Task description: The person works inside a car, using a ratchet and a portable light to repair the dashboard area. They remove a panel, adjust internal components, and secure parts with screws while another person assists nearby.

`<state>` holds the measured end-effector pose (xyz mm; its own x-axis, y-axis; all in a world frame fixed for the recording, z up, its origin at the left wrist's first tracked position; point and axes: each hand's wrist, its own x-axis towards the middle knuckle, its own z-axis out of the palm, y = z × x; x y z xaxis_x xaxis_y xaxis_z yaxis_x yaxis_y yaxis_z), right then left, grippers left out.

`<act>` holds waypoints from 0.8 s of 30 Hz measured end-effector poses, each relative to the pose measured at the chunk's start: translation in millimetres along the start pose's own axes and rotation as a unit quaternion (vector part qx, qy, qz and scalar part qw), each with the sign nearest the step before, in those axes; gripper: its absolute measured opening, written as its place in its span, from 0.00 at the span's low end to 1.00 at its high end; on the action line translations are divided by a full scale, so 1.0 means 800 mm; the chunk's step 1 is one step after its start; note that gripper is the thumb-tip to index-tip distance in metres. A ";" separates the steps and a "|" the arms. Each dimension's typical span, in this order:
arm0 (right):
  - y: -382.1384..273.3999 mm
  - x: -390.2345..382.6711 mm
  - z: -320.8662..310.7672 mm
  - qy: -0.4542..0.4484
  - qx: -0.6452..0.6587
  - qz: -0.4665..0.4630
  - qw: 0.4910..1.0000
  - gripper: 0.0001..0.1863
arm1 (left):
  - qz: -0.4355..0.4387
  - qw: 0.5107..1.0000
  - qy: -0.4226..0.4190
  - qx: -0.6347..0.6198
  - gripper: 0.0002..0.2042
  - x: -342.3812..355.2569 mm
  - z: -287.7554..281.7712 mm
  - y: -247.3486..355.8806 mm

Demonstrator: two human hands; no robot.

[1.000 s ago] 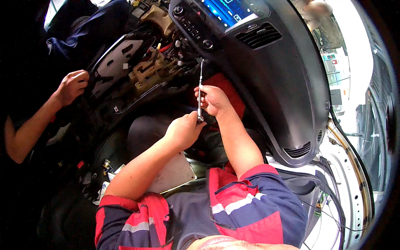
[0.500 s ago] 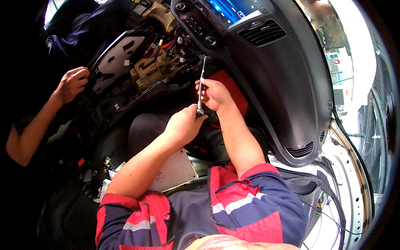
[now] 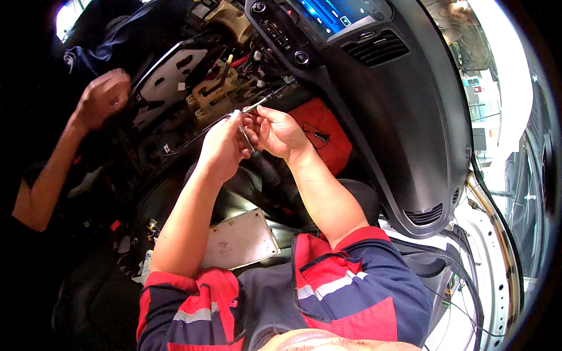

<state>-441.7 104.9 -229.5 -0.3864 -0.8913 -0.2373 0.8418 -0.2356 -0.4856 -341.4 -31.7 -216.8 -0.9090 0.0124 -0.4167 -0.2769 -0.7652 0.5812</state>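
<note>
In front of the opened dashboard I hold a ratchet wrench with a long metal extension bar (image 3: pixel 256 105). My left hand (image 3: pixel 221 143) is closed around the ratchet end, near its slim handle (image 3: pixel 246 139), which is partly hidden by fingers. My right hand (image 3: pixel 280 131) pinches the extension bar just beside it, the two hands nearly touching. The bar points up and to the right, and its tip is lost against the dark interior. Below my forearms lies a flat, light-coloured metal box (image 3: pixel 243 238).
Beyond my hands are a tan bracket (image 3: pixel 213 93) and exposed wiring. The black dashboard (image 3: pixel 398 111) with a lit screen (image 3: pixel 331 14) is at the right. A red sheet (image 3: pixel 321 137) carries a small black part. Another person's hand (image 3: pixel 106 98) is at the left.
The wrench has swung from nearly upright to slanting. My left hand has moved up and left, my right hand slightly left, bringing them closer together. The other person's hand has lifted and is blurred.
</note>
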 end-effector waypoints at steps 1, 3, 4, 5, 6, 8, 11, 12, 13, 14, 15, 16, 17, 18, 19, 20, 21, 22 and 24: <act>0.006 -0.002 0.004 0.158 0.027 -0.032 0.987 0.17 | -0.001 0.999 -0.006 0.054 0.16 -0.004 0.002 0.004; 0.009 0.003 -0.005 0.143 0.044 -0.047 0.988 0.15 | 0.014 0.991 0.005 0.135 0.14 -0.007 0.008 0.007; 0.010 0.006 -0.009 0.134 0.053 -0.055 0.988 0.15 | 0.029 0.985 0.005 0.168 0.13 -0.005 0.008 0.005; 0.015 0.010 -0.012 0.202 0.040 -0.091 0.974 0.12 | 0.053 0.972 0.024 0.228 0.13 -0.007 0.013 0.008; 0.016 0.012 -0.015 0.213 0.044 -0.095 0.971 0.12 | 0.060 0.963 0.051 0.257 0.13 -0.005 0.013 0.005; 0.015 0.014 -0.016 0.236 0.053 -0.100 0.965 0.11 | 0.126 0.912 0.102 0.376 0.15 -0.001 0.011 0.002; 0.011 0.016 -0.017 0.237 0.052 -0.082 0.967 0.11 | 0.223 0.804 0.147 0.531 0.15 0.000 0.007 0.004; 0.009 0.017 -0.020 0.235 0.049 -0.079 0.967 0.11 | 0.248 0.771 0.156 0.565 0.14 -0.001 0.009 0.005; 0.009 0.018 -0.022 0.222 0.032 -0.081 0.971 0.14 | 0.204 0.800 0.145 0.545 0.14 0.001 0.008 0.003; 0.008 0.022 -0.018 0.218 0.038 -0.073 0.972 0.13 | 0.219 0.814 0.142 0.519 0.14 0.003 0.011 0.005; 0.006 0.023 -0.013 0.214 0.043 -0.065 0.974 0.13 | 0.159 0.883 0.124 0.424 0.14 0.000 0.014 0.008; 0.005 0.022 -0.008 0.210 0.047 -0.057 0.975 0.13 | 0.097 0.936 0.103 0.321 0.14 -0.003 0.019 0.010; 0.001 0.017 0.003 0.210 0.046 -0.078 0.973 0.12 | 0.045 0.968 0.092 0.228 0.13 0.000 0.020 0.012; -0.003 0.018 -0.009 0.177 0.046 -0.089 0.979 0.11 | 0.005 0.981 0.092 0.171 0.13 -0.002 0.026 0.020; -0.007 0.015 -0.020 0.169 0.042 -0.107 0.979 0.10 | -0.014 0.986 0.075 0.150 0.13 -0.004 0.031 0.026; -0.006 0.017 -0.026 0.158 0.042 -0.118 0.979 0.10 | -0.031 0.989 0.064 0.127 0.13 -0.006 0.030 0.032; -0.007 0.018 -0.031 0.169 0.038 -0.114 0.978 0.10 | -0.029 0.984 0.051 0.166 0.13 -0.003 0.028 0.035; -0.007 0.019 -0.035 0.180 0.035 -0.110 0.977 0.09 | -0.016 0.974 0.066 0.217 0.13 -0.002 0.029 0.034; -0.003 0.029 -0.018 0.249 0.048 -0.091 0.963 0.09 | 0.047 0.913 0.097 0.394 0.15 0.002 0.021 0.028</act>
<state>-458.3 90.4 -245.7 -0.6437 -0.5411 -0.5411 0.7646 -0.4261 -0.4835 -354.3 -37.9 -193.2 -0.8891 -0.2032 -0.4101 -0.4077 -0.0555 0.9114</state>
